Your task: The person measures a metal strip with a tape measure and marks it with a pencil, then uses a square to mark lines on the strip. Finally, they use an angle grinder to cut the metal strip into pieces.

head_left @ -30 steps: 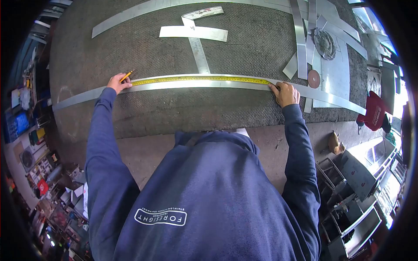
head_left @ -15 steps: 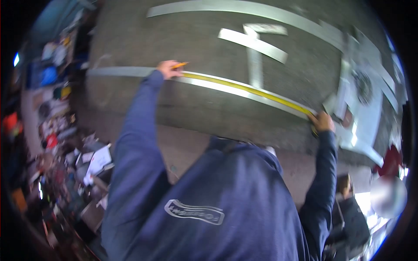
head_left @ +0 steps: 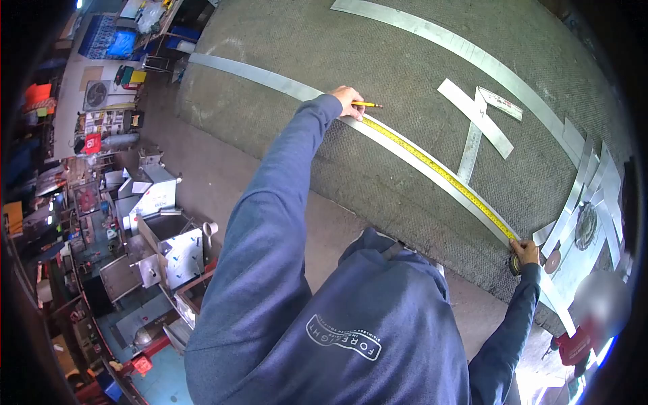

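Note:
A long, narrow metal strip (head_left: 256, 75) lies across the dark, textured work surface. Along it stretches the yellow blade of a tape measure (head_left: 432, 162). My left hand (head_left: 346, 101) rests on the strip at one end of the blade, fingers closed, with a pencil (head_left: 368, 104) sticking out from them. At the other end, near the surface's front edge, my right hand (head_left: 527, 252) grips the tape measure's case, which it partly hides. Beyond the blade lie a short metal strip (head_left: 496, 138) and a metal square (head_left: 470, 152), the short strip crossing over the square.
Another long strip (head_left: 432, 30) lies farther back. Several metal pieces (head_left: 574, 202) overlap at the right, with a round brown disc (head_left: 552, 262) beside them. A person in red (head_left: 577, 343) is at the lower right. Cluttered benches and a fan (head_left: 96, 94) stand off to the left.
The camera view has turned, so the surface and both hands appear farther right and more slanted. Both hands stay at the two ends of the stretched tape blade, the pencil still in my left.

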The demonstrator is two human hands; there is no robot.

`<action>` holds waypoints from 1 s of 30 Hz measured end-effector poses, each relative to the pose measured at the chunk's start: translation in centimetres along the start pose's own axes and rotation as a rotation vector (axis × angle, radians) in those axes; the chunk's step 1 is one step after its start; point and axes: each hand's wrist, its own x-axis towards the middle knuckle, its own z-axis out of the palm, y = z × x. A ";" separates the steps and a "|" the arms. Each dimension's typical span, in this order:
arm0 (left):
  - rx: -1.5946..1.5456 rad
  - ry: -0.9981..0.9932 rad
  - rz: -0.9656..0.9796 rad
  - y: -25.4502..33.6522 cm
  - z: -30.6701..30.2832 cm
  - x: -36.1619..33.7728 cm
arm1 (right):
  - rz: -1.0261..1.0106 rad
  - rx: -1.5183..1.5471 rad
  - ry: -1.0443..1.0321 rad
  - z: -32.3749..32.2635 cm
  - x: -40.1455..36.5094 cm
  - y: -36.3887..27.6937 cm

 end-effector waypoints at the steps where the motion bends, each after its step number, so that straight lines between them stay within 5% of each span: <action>1: -0.003 0.004 0.001 0.0 -0.1 -0.1 | -0.001 -0.004 0.003 -0.1 0.3 0.1; 12: -0.113 0.034 0.032 -0.2 0.3 -0.3 | -0.103 0.003 -0.043 1.0 1.4 1.9; 16: -0.006 0.064 0.190 -1.5 0.6 0.5 | -0.209 -0.024 0.021 1.5 1.3 2.1; 23: -0.011 0.085 0.060 0.8 0.6 -1.6 | 0.044 -0.014 -0.019 -0.3 -0.8 -0.8; 27: -0.040 0.413 0.080 1.8 1.5 -2.9 | 0.119 -0.031 -0.031 -0.6 -1.2 -1.7; 30: -0.265 0.768 -0.120 7.6 3.0 -4.6 | 0.098 -0.037 -0.056 -0.3 -0.7 -1.3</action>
